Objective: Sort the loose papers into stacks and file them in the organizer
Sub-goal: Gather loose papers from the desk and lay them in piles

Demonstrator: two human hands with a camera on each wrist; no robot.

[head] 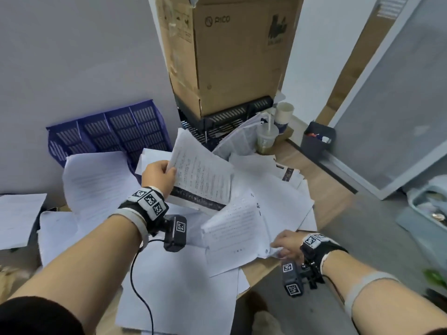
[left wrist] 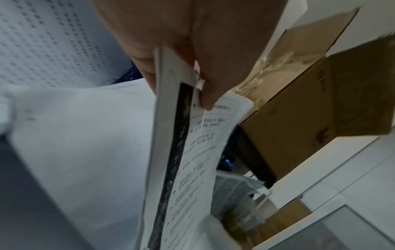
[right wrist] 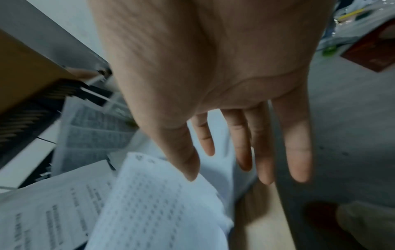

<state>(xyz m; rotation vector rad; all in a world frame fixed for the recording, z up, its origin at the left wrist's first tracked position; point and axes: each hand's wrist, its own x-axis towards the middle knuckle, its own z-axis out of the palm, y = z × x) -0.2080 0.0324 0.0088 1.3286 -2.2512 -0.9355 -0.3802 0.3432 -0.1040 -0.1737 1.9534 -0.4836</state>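
My left hand point(head: 165, 172) holds a stack of printed papers point(head: 202, 180) up above the table; in the left wrist view the thumb and fingers of the left hand point(left wrist: 183, 72) pinch the papers point(left wrist: 192, 152) at their top edge. My right hand point(head: 281, 245) lies at the near right corner of a curled sheet with dotted print point(head: 237, 228). In the right wrist view the right hand point(right wrist: 241, 152) has straight, spread fingers over that sheet point(right wrist: 153, 203). A blue organizer point(head: 108, 131) leans on the wall at the back left. Loose papers point(head: 181, 286) cover the table.
A black organizer point(head: 225, 119) stands behind the papers with a large cardboard box point(head: 229, 52) on top of it. Two drink cups point(head: 267, 137) stand to its right. The wooden table edge point(head: 321, 189) runs along the right, with a dark bin point(head: 316, 139) on the floor beyond.
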